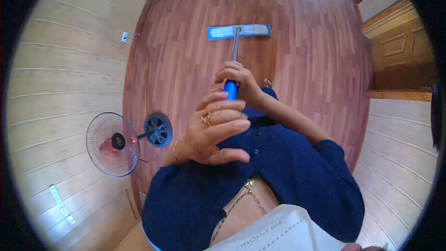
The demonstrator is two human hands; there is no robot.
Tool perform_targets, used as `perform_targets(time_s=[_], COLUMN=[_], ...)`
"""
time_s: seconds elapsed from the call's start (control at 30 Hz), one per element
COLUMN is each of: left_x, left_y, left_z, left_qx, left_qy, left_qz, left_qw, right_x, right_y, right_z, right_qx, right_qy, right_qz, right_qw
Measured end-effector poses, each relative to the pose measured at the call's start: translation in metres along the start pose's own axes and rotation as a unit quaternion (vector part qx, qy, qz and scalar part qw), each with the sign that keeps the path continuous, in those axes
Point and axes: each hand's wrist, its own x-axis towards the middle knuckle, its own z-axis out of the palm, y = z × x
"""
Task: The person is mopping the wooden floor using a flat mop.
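Note:
A flat mop stretches out in front of me, its metal pole ending in a blue grip near my body. Its wide head, a white plate with a blue pad edge, rests flat on the wooden floor. My right hand is wrapped round the pole just beyond the blue grip. Closer to my chest, my left hand, wearing a ring and bracelet, is over the near end of the grip. Its fingers are stretched out and the thumb stands apart, slightly blurred. The handle's end is hidden behind those fingers.
A standing fan with a round dark base is at my left by the pale panelled wall. A power strip and a socket are on that wall. To the right is a brown wooden door.

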Motion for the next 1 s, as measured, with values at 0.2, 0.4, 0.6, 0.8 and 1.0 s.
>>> perform_targets(time_s=[0.2,0.4,0.6,0.8,1.0], left_x=[0.009,0.04,0.086,0.151,0.185], left_y=[-0.019,-0.124,-0.183,-0.127,-0.099], left_z=[-0.006,0.005,0.039,-0.033,-0.073], left_qx=[-0.091,-0.095,-0.044,-0.098,-0.109], left_qy=[-0.012,0.188,0.188,0.116,0.045], left_qz=[-0.095,-0.135,-0.194,-0.199,-0.056], left_qw=[0.991,0.968,0.962,0.968,0.992], right_x=[-0.011,0.056,0.089,0.135,0.14], right_y=[0.128,0.233,0.302,0.238,0.192], right_z=[0.033,0.021,-0.025,-0.07,-0.063], right_qx=[-0.107,-0.058,-0.11,0.07,0.212], right_qy=[-0.091,-0.135,-0.137,-0.191,-0.224], right_qz=[0.101,0.191,0.138,0.001,0.05], right_qw=[0.985,0.97,0.975,0.979,0.95])
